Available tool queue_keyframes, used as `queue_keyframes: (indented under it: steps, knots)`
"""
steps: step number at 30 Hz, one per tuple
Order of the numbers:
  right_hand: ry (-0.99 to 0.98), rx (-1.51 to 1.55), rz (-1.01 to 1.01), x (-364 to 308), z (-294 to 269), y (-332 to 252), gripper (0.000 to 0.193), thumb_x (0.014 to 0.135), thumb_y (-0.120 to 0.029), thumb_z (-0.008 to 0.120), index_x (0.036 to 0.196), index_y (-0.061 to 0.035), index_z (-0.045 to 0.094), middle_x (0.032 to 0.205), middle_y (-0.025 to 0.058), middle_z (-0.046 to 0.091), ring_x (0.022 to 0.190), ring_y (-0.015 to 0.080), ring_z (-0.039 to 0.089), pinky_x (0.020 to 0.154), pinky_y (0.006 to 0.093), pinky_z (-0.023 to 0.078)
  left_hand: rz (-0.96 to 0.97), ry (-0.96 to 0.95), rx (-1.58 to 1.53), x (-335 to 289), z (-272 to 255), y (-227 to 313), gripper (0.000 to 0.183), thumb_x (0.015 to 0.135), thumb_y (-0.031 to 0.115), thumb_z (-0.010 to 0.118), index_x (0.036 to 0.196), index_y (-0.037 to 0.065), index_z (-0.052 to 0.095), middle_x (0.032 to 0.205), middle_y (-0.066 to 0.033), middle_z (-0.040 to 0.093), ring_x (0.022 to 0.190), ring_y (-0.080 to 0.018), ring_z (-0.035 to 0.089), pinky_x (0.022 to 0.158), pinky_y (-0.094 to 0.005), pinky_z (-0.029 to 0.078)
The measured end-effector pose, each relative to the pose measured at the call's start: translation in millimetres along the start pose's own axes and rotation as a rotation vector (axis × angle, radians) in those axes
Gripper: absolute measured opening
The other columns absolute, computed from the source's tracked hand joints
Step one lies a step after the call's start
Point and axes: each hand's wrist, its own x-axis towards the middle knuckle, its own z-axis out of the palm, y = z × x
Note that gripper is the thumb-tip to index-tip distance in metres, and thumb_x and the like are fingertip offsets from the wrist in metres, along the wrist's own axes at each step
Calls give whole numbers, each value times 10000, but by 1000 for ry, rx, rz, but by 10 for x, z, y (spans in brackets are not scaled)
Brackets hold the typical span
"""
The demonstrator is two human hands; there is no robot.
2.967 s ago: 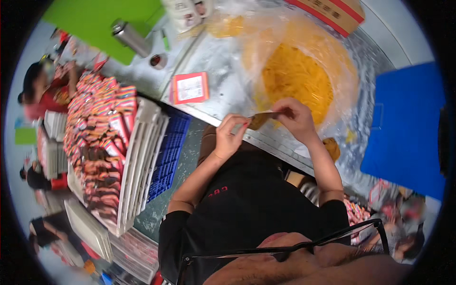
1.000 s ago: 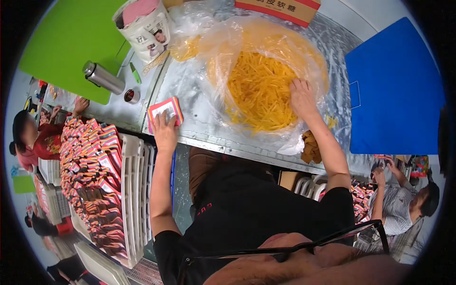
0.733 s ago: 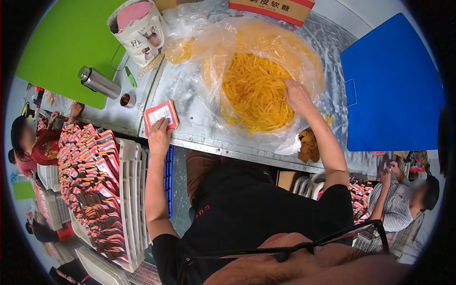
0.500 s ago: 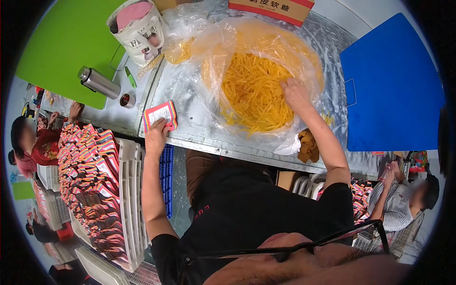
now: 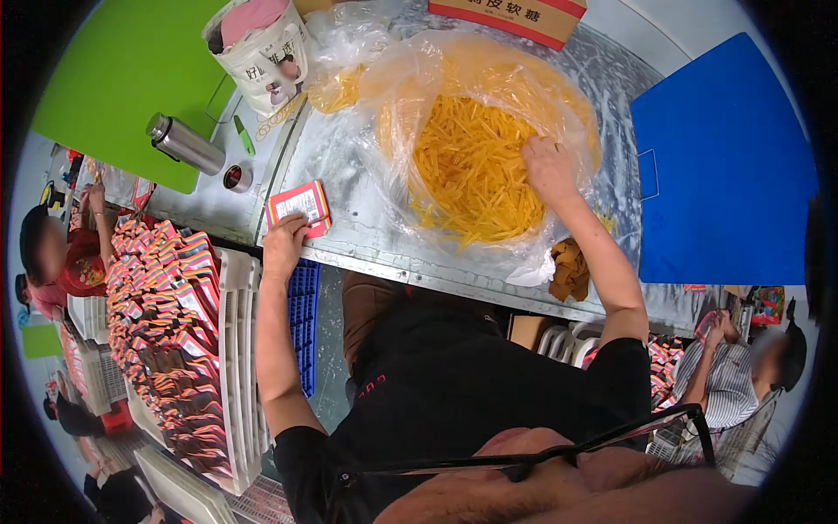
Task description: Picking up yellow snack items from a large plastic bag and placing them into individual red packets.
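Observation:
A large clear plastic bag (image 5: 384, 144) lies wide open on the metal table, filled with thin yellow strips (image 5: 476, 166). At the bag's right side, my right hand (image 5: 550, 170) reaches in with its fingers curled down at the strips; its fingertips are partly hidden. To the left, near the table's front edge, a small flat packet (image 5: 298, 206) with pink, yellow and purple borders and a white panel lies on the tabletop. My left hand (image 5: 284, 246) grips its near edge, fingers bent over the top.
A steel flask (image 5: 185, 144), a cup (image 5: 236, 178) and a green-handled knife (image 5: 243, 136) stand left. A white bag (image 5: 257, 61) sits behind them. Stacked crates (image 5: 236, 349) of packets are at my left. Brown cloth (image 5: 569, 271) lies by my right forearm. Co-workers sit on both sides.
The view has shifted slightly. My right hand stays at the strips, its fingers a little more bent. My left hand remains at the packet, fingers drawn closer to its near edge.

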Motion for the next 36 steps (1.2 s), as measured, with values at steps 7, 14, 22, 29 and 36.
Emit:
queue_keyframes:
  steps: [7, 14, 22, 29, 36]
  knots:
    - [-56, 1079, 488, -19, 113, -105, 188, 971, -60, 577, 1144, -16, 635, 1051, 135, 666, 863, 194, 646, 674, 330, 493, -62, 116, 28, -40, 14, 39, 112, 837, 97, 736, 930, 35, 740, 982, -158, 728, 916, -373, 700, 816, -458, 557]
    - [-426, 2234, 875, -38, -5, -239, 254, 1032, -151, 620, 1237, -2, 601, 938, 81, 630, 689, 101, 519, 558, 222, 401, -186, -19, -195, 16, -121, -65, 241, 769, 177, 863, 898, -1, 763, 987, -132, 772, 867, -284, 740, 798, -368, 563]
    - [-502, 2637, 671, -54, 220, -562, 213, 1040, -160, 622, 1218, -43, 614, 1065, 66, 649, 792, 123, 566, 670, 249, 463, 25, 94, -33, -93, -9, -8, 226, 848, 112, 768, 1046, 4, 759, 1082, -157, 725, 961, -357, 705, 858, -421, 563]
    - [-271, 2150, 342, -92, 32, -873, 173, 1075, -170, 569, 1215, -77, 610, 1256, 93, 638, 1058, 178, 636, 924, 352, 537, -38, 308, 83, -118, 265, 140, 133, 880, 94, 730, 938, -26, 720, 1004, -173, 652, 912, -383, 667, 812, -470, 552]
    - [-249, 1846, 125, -198, -54, -902, 170, 1076, -129, 560, 1220, -49, 599, 1119, 69, 668, 974, 158, 650, 853, 307, 548, -131, 352, 43, -73, 204, 131, 135, 876, 94, 754, 873, -31, 705, 917, -190, 649, 842, -401, 652, 772, -465, 529]
